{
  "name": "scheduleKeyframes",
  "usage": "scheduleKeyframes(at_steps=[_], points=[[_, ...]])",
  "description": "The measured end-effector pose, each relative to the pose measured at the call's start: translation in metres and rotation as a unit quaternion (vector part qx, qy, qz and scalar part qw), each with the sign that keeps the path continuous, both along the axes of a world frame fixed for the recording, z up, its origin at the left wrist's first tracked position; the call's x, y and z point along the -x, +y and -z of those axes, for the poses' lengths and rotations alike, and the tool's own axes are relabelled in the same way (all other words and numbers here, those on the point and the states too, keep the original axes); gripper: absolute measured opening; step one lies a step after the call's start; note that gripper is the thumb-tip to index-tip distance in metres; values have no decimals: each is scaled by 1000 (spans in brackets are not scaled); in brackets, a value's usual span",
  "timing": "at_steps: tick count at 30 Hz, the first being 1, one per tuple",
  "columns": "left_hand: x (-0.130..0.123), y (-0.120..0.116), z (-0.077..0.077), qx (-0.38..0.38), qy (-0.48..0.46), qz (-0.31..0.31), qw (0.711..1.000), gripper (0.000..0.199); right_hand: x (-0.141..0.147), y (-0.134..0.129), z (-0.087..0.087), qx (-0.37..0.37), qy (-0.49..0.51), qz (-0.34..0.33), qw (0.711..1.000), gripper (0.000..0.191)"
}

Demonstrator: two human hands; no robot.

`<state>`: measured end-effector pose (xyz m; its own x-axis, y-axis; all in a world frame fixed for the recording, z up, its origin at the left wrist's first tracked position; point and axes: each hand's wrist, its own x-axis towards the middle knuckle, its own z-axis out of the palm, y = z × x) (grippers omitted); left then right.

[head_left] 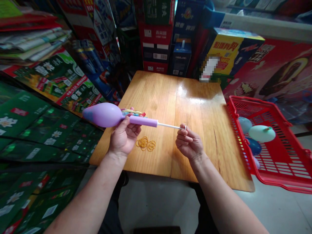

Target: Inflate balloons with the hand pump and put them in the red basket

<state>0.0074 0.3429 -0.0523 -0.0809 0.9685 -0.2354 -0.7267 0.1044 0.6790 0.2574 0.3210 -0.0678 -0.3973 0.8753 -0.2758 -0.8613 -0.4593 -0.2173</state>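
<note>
Left hand (124, 136) is clenching around the purple pump (143, 121), gripping its barrel just behind the lilac balloon (102, 114). Right hand (189, 143) is pinching the tip of the white rod (169, 125) between its fingertips (181, 128). Pump's long axis is lying nearly level, left to right, with the balloon pointing left and the rod pointing right, above the wooden table (195, 97). Yellow rubber bands (145, 143) are lying on the table near the left hand. Red basket (234, 110) is sitting beyond the table's right edge, holding more balloons (262, 133).
</note>
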Motion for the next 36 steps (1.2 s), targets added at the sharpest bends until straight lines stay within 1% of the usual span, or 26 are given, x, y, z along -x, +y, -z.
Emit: scheduleKeyframes(at_steps=[2, 5, 8, 10, 13, 15, 17, 19, 21, 23, 25, 27, 31, 34, 36], points=[[-5, -5, 3, 4, 2, 21, 1000, 23, 5, -2, 0, 2, -9, -8, 1000, 6], [-18, -13, 12, 45, -17, 68, 997, 31, 16, -6, 2, 8, -37, -38, 999, 5], [-28, -16, 19, 59, -28, 65, 996, 35, 21, -7, 4, 17, -43, -32, 998, 6], [-31, -15, 20, 59, -25, 61, 996, 35, 21, -6, 4, 24, -36, -22, 999, 6], [-31, -12, 17, 54, -19, 63, 996, 31, 14, -3, 4, 26, -30, -23, 999, 5], [-26, -8, 13, 44, -16, 62, 997, 29, 7, 0, 1, 20, -37, -26, 999, 4], [-18, -3, 8, 29, -14, 46, 998, 27, -1, 2, -3, 11, -47, -19, 999, 6], [-11, 1, 4, 9, -6, 15, 1000, 25, -8, 4, -6, 4, -50, 0, 999, 8], [-8, 2, 3, -9, 5, -5, 1000, 24, -9, 4, -6, 1, -49, 12, 999, 8], [-11, -3, 3, -6, 15, 12, 1000, 27, -4, 2, -3, 6, -49, 0, 999, 6], [-18, -10, 6, 18, 15, 45, 999, 31, 5, -1, 0, 17, -47, -18, 999, 6], [-25, -15, 9, 38, 6, 62, 997, 31, 15, -5, 3, 29, -44, -28, 998, 8], [-28, -15, 12, 41, -16, 61, 997, 26, 23, -7, 2, 32, -52, -33, 998, 9], [-21, -8, 10, 42, -12, 56, 997, 23, 16, -3, -2, 23, -57, -36, 997, 6], [-14, -3, 6, 31, -4, 34, 999, 22, 7, 0, -5, 14, -58, -30, 998, 5]])
